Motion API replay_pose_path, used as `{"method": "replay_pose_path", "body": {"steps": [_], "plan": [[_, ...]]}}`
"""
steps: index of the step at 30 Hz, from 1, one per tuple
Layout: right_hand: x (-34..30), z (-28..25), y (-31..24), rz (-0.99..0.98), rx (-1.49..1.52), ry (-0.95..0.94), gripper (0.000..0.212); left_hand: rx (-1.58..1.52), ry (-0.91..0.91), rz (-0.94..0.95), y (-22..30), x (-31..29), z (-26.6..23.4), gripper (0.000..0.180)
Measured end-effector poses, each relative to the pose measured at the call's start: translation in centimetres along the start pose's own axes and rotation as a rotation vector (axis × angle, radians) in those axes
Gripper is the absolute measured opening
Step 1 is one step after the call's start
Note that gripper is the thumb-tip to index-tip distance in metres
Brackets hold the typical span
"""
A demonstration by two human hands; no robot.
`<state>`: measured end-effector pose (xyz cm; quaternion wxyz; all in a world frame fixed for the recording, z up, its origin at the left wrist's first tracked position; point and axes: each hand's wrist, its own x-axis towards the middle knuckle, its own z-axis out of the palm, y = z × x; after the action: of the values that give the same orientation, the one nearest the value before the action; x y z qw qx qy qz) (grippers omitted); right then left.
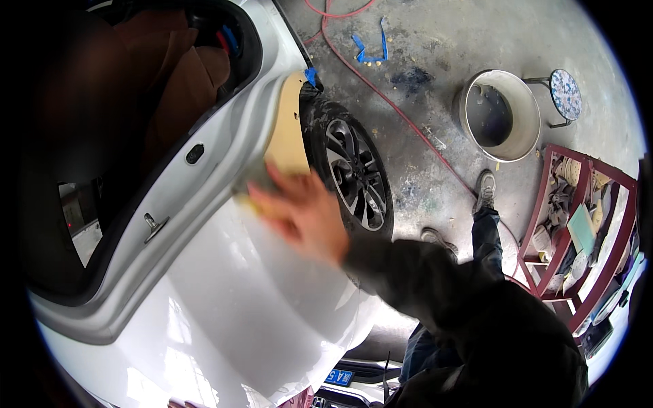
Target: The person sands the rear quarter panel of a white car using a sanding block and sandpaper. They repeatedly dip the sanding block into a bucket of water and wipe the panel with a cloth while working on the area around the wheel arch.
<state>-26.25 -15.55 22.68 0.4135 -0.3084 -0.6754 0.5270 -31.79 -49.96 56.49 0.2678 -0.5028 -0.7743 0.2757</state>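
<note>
My right hand (303,214) is blurred by motion, its fingers closed round a small yellow-and-grey pad (253,197). The pad lies at the lower end of a tan patch (289,129) on the white car body panel (272,306), beside the door opening's edge. At the bottom edge of the picture only the fingertips of my left hand (180,404) show, laid on the white panel; the rest is cut off. Right of the patch is the car wheel (357,170), with a black tyre and dark-and-silver spokes. A scrap of blue tape (311,76) sticks above the patch.
A red hose (381,95) runs across the grey floor. To the right stand a bucket (469,122) of dark water, a small round stool (566,94) and a dark red rack (578,231) holding cloths and pads. The car's interior (170,81) shows brown seats. Blue tape (371,58) lies on the floor.
</note>
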Motion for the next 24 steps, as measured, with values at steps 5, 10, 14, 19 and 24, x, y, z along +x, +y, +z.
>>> {"method": "replay_pose_path", "body": {"steps": [5, 10, 14, 19, 24], "plan": [[-10.5, -2.0, 0.8, -0.111, 0.014, -0.096, 0.066, -0.020, 0.018, 0.006, 0.3, 0.7, -0.2, 0.059], [0.5, -0.5, 4.7, 0.025, 0.106, 0.061, 0.047, -0.037, -0.004, -0.007, 0.1, -0.1, 0.3, 0.062], [-12.4, -2.3, 2.0, 0.012, 0.036, -0.099, 0.059, -0.066, 0.003, 0.001, 0.3, 0.1, 0.9, 0.062], [-6.4, -1.9, 5.5, -0.072, 0.069, -0.044, 0.060, -0.064, -0.005, -0.005, -0.3, -0.5, 0.6, 0.063], [-5.6, -0.7, 5.2, 0.037, 0.046, 0.023, 0.062, -0.042, -0.016, -0.042, 1.1, 0.0, 0.3, 0.062]]}}
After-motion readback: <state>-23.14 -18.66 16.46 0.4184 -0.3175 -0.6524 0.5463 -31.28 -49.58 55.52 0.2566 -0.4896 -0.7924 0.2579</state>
